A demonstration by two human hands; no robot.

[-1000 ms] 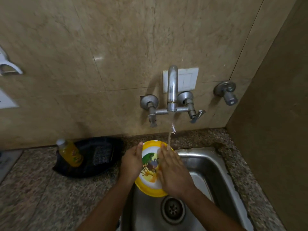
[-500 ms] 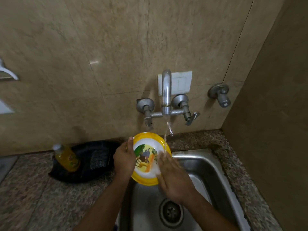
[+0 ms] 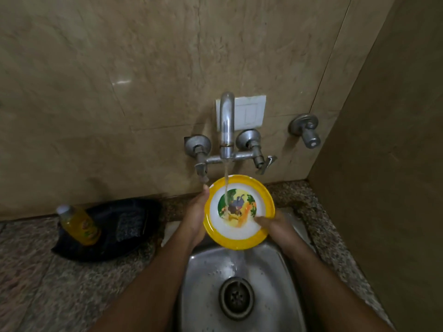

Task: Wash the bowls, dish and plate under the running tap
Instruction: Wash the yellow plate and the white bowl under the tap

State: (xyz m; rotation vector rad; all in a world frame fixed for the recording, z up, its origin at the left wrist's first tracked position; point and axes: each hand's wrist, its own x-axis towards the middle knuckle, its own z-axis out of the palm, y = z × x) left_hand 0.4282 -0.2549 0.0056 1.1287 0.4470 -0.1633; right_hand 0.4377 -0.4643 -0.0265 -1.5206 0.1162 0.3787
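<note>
A yellow-rimmed plate (image 3: 236,238) with a cartoon picture in its white middle is held tilted over the steel sink (image 3: 203,291), face toward me. Water from the wall tap (image 3: 226,125) falls onto its picture and runs off its lower edge toward the drain (image 3: 236,298). My left hand (image 3: 195,218) grips the plate's left rim from behind. My right hand (image 3: 275,227) holds the right rim, with the thumb pressed on the plate's face. No bowls or other dishes are in view.
A yellow dish-soap bottle (image 3: 79,225) lies on a black tray (image 3: 134,238) on the granite counter left of the sink. A white switch plate (image 3: 249,113) sits behind the tap, a separate valve (image 3: 306,130) to its right. A wall closes in on the right.
My right hand has left the plate's face and now holds its right rim. The plate has risen under the stream and its whole picture shows.
</note>
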